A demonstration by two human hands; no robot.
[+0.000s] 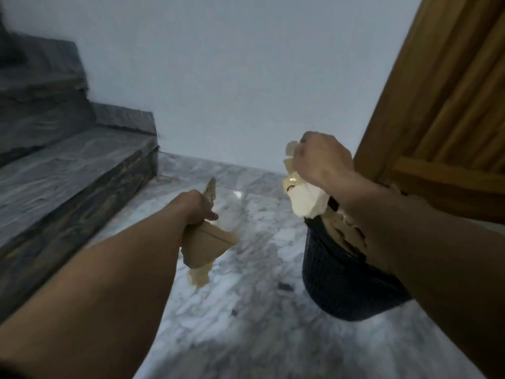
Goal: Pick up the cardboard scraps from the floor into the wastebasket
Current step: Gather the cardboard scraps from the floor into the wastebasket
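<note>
My left hand (194,207) is closed around brown cardboard scraps (206,246) that hang below the fist over the marble floor, left of the basket. My right hand (322,157) grips a bunch of pale, whitish cardboard scraps (306,199) and holds them just above the left rim of the black wastebasket (336,280). The basket stands on the floor at the right, with more torn scraps (345,228) showing inside it. My right forearm covers much of the basket's opening.
A wooden door (442,113) stands right behind the basket. Dark stone stair steps (71,170) rise on the left. Two small dark bits (285,287) lie on the marble floor (246,310) near the basket. A white wall closes off the far side.
</note>
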